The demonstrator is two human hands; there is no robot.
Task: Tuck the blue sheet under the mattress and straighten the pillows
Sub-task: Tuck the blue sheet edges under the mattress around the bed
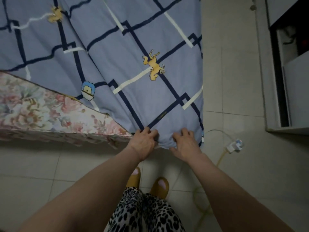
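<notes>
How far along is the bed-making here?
Early. The blue sheet is spread, but the floral mattress still shows bare at the left. Left hand and right hand grip the sheet's corner at the mattress end, not yet tucked. No pillows are in view.

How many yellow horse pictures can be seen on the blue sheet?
2: one yellow horse print right of centre on the blue checked sheet, another near the top left, creased. More may lie out of view.

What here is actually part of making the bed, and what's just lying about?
Part of the job:
- blue sheet
- floral mattress, left side uncovered
- left hand and right hand, both on the sheet's corner

Just lying about:
- white plug with its cable on the floor
- cabinet
</notes>
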